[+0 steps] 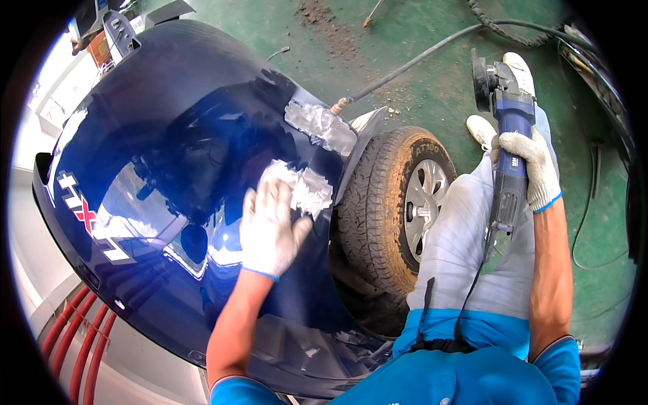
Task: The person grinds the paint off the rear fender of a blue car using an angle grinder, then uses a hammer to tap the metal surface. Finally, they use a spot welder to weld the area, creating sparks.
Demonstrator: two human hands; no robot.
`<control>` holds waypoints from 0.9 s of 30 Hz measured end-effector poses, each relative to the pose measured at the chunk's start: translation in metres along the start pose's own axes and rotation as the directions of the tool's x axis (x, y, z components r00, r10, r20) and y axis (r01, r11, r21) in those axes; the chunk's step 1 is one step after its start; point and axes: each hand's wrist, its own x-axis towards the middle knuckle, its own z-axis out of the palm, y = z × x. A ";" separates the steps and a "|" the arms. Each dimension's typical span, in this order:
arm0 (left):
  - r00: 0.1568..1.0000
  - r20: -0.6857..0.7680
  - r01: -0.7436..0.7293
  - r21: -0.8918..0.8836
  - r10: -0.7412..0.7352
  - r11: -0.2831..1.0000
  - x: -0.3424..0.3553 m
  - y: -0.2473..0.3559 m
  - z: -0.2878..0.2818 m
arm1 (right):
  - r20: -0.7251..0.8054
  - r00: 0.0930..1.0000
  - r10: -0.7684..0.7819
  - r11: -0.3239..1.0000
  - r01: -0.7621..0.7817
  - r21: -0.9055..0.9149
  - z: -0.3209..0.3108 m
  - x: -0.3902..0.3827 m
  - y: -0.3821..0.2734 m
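My left hand [273,233], in a white knit glove, lies with fingers spread on a dark blue car body panel [169,101], its fingertips over a whitish, rough bare patch [307,189]. A second dull patch [320,125] sits higher on the panel, near its edge. My right hand [536,162], also gloved, grips a blue and black power tool [509,115] that looks like an angle grinder or polisher, its head pointing away from me. Its cord hangs down past my legs.
A muddy tire with a silver rim [418,209] sits under the panel's edge. A hose [412,64] crosses the green floor [324,40], which has scattered dirt. Red pipes [77,337] run at lower left. A dark object [607,101] borders the right side.
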 end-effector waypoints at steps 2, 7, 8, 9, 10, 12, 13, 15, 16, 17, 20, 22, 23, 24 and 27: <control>0.995 -0.076 0.065 0.085 -0.058 0.994 0.029 -0.020 0.005 | 0.016 1.000 0.001 1.000 -0.001 -0.016 0.005 -0.002 0.002; 0.988 -0.110 0.118 0.102 -0.107 0.988 0.034 -0.003 0.024 | 0.067 0.998 -0.018 0.998 0.022 -0.052 0.014 -0.007 -0.002; 0.990 -0.106 0.104 0.094 -0.094 0.990 0.026 0.008 0.021 | 0.062 0.998 -0.010 0.998 0.013 -0.054 0.015 -0.009 -0.002; 0.993 -0.088 0.090 0.088 -0.082 0.992 0.017 0.018 0.024 | 0.058 0.998 0.000 0.998 0.004 -0.056 0.015 -0.011 -0.002; 0.991 -0.099 0.091 0.026 -0.088 0.996 0.008 0.028 0.023 | 0.058 0.998 0.006 0.998 -0.002 -0.059 0.017 -0.012 -0.003; 0.996 -0.076 0.049 0.000 -0.049 0.999 -0.004 0.032 0.029 | 0.101 0.995 0.009 0.999 -0.005 -0.039 0.014 -0.013 0.000; 0.995 -0.094 0.039 -0.015 -0.041 0.999 -0.002 0.032 0.028 | 0.148 0.989 0.017 0.998 -0.009 -0.058 0.012 -0.012 0.000; 0.986 -0.148 0.082 -0.002 -0.081 0.997 0.016 0.020 0.021 | 0.127 0.992 0.001 0.999 0.004 -0.039 0.012 -0.018 0.000; 0.981 -0.167 0.104 -0.001 -0.103 0.995 0.028 0.013 0.019 | 0.115 0.993 -0.002 1.000 0.005 -0.027 0.014 -0.021 0.001; 0.965 -0.213 0.165 0.042 -0.152 0.985 0.040 0.003 0.023 | 0.123 0.992 0.008 0.999 -0.001 -0.050 0.016 -0.026 0.000; 0.933 -0.237 0.290 0.055 -0.270 0.955 0.063 -0.009 0.038 | 0.101 0.994 -0.035 0.993 0.046 -0.106 0.019 -0.033 -0.003; 0.930 -0.215 0.312 0.034 -0.298 0.949 0.066 -0.006 0.030 | 0.057 0.997 -0.051 0.993 0.057 -0.106 0.017 -0.038 -0.005; 0.923 -0.247 0.310 0.023 -0.295 0.950 0.061 -0.006 0.033 | 0.025 0.998 -0.052 0.989 0.055 -0.135 0.023 -0.045 -0.010; 0.921 -0.275 0.284 -0.018 -0.278 0.959 0.056 -0.003 0.037 | 0.063 0.995 -0.078 0.991 0.084 -0.102 0.015 -0.045 -0.006; 0.923 -0.288 0.251 -0.047 -0.254 0.967 0.031 0.006 0.037 | 0.085 0.990 -0.112 0.989 0.119 -0.083 0.014 -0.051 -0.005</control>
